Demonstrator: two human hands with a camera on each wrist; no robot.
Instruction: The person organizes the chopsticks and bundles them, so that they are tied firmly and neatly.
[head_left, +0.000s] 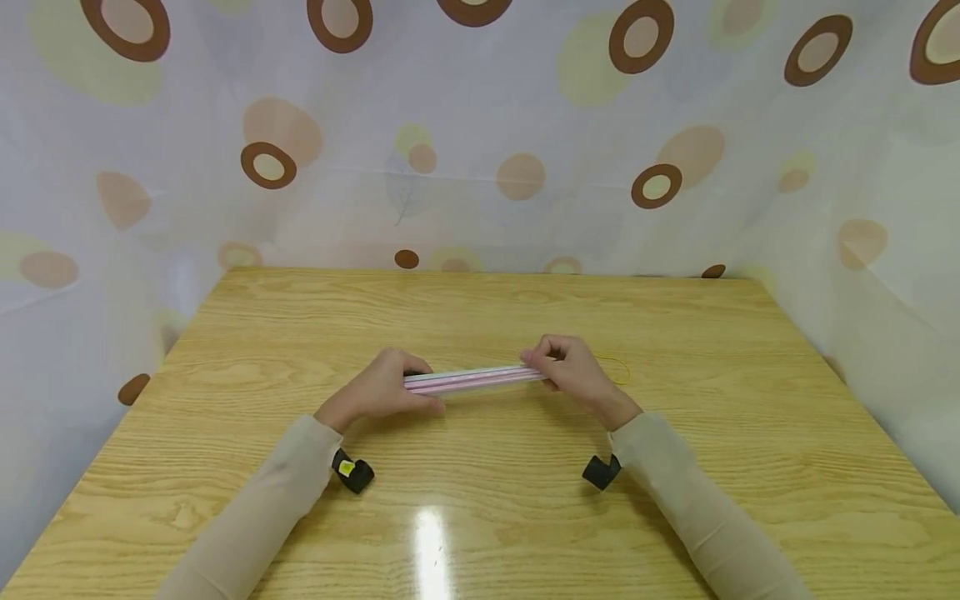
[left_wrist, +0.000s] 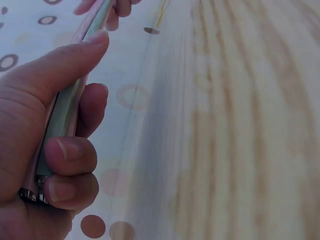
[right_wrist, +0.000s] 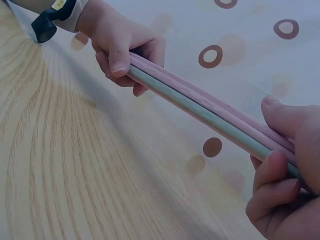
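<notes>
A small bundle of slim pink and pale green pencils (head_left: 476, 381) spans the gap between my hands, held above the table and slightly higher at the right end. My left hand (head_left: 382, 385) grips the left end, thumb along one side and fingers curled round the other. Dark, shiny pencil ends (left_wrist: 35, 195) show beside its palm in the left wrist view. At the opposite end my right hand (head_left: 573, 373) pinches the bundle between thumb and fingers. Just beyond the right hand is a thin yellow rubber band (head_left: 622, 370), looped and loose around no pencils.
The wood-grain table (head_left: 480, 517) spreads out under both hands. A patterned cloth (head_left: 480, 108) with brown rings hangs behind it and at both sides. Black camera mounts (head_left: 358, 473) stick out from the sleeves at each wrist.
</notes>
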